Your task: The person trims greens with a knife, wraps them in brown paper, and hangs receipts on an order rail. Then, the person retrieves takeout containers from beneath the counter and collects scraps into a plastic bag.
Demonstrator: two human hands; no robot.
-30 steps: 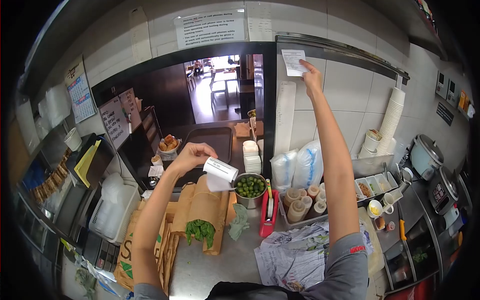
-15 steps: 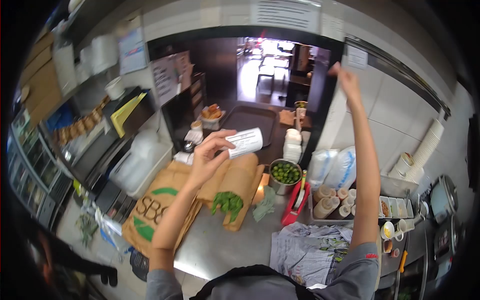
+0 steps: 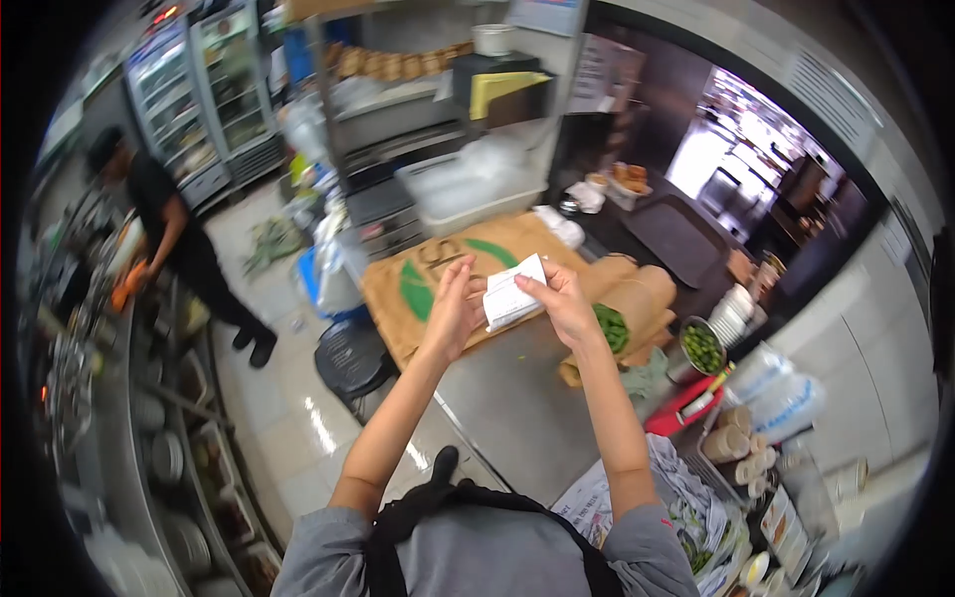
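A small white printed paper slip [image 3: 509, 301] is held up over the counter, slightly curled. My right hand [image 3: 569, 310] pinches its right side, thumb on the front face. At the slip's left edge is my left hand [image 3: 453, 316], its fingers raised, loosely bent and apart; whether they touch the paper is hard to tell. Below and behind both hands lies a flat brown paper bag [image 3: 537, 236] with green print. To the right, green leaves [image 3: 611, 326] poke out of a brown paper wrap [image 3: 642, 303].
A metal pot of small green fruits [image 3: 703, 348] and a red tape dispenser [image 3: 686, 406] stand to the right. Printed paper with greens [image 3: 686, 478] lies near my right elbow. A dark tray [image 3: 681, 239] sits at the pass-through. At far left, a co-worker [image 3: 169, 214] stands at a counter.
My view has swung left. My right hand has come down from the raised position by the wall and now grips the slip. My left hand, which held it before, has loosened.
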